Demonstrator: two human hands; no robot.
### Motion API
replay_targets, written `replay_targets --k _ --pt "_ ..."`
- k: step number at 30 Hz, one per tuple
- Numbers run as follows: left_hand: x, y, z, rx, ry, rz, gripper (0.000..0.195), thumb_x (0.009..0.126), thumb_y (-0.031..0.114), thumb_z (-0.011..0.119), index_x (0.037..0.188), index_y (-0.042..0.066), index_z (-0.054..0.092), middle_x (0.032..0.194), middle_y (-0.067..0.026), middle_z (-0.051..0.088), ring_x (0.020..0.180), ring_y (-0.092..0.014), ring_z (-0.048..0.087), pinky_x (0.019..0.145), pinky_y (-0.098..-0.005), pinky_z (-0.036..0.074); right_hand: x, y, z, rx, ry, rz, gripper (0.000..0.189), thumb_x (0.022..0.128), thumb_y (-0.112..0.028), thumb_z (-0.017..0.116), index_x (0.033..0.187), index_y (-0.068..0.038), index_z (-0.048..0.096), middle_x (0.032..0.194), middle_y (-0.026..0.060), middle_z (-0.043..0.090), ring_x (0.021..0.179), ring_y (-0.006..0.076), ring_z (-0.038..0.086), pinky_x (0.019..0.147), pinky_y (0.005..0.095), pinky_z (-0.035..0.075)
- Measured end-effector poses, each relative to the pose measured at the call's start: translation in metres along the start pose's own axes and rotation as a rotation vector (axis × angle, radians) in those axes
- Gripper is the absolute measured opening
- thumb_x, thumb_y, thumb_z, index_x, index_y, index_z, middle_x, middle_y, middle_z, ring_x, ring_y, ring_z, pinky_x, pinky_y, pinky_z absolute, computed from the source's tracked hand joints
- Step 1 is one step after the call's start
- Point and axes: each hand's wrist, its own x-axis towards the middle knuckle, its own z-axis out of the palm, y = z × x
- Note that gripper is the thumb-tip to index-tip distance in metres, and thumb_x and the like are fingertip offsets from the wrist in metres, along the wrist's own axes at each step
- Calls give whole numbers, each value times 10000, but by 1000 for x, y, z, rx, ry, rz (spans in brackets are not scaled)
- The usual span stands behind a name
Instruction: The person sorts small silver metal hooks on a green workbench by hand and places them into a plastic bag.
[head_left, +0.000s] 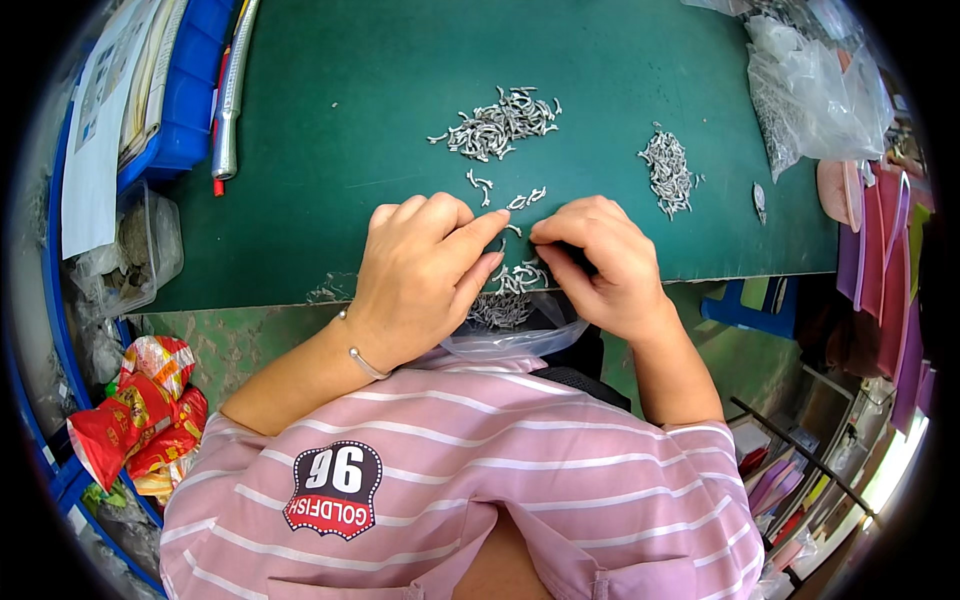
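My left hand (424, 262) rests at the near edge of the green table, index finger and thumb apart. Its index fingertip is beside a small curved metal part (514, 230). To the right, the fingertips of my right hand (607, 259) are close together near the table surface; whether they pinch a part is hidden. Between the hands, several metal parts (519, 279) lie at the table edge. Below that edge, an open clear plastic bag (544, 341) holds many similar parts (499, 310). Just beyond my fingers lie a few loose parts (526, 199).
Farther off are a larger heap of metal parts (499, 126) and a smaller heap (669, 172) on the green table (337, 150). A filled plastic bag (814, 97) stands at the right rear. A blue bin (176, 97) and clear plastic container (161, 240) are at left.
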Motion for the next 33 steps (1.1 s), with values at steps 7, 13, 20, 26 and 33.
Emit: replay_targets --k 7,13,20,26,33 --pt "-1 -3 -1 -7 -76 136 294 804 96 757 1097 79 745 899 -26 603 805 -230 575 727 -382 395 -12 -2 -2 -36 -56 -123 366 740 96 649 1089 -2 703 990 142 715 924 316 680 816 421 543" --pt "-13 -2 -3 -195 -177 275 231 787 70 758 1018 83 751 909 -13 643 777 -214 595 728 -364 416 -26 -6 -10 33 -92 -173 406 675 90 668 1065 -14 712 951 98 717 879 298 677 731 385 507" --pt "5 1 3 -54 -44 63 296 826 -1 693 1119 40 709 954 -85 599 851 -276 574 768 -388 416 3 1 -2 -222 73 -59 330 758 102 668 1071 -5 674 993 120 705 917 321 663 827 417 497" --pt "3 -1 6 -40 10 58 259 819 -13 690 1070 48 703 943 -80 581 861 -283 571 778 -398 408 -3 5 2 -122 120 -42 334 758 121 665 1069 -2 676 951 121 696 890 313 660 819 412 508" --pt "0 -3 3 -40 6 75 219 821 -11 678 1027 57 711 946 -81 594 853 -278 575 765 -400 409 -3 3 -1 -45 77 8 468 715 174 584 1146 16 671 995 156 697 924 349 665 835 431 536"
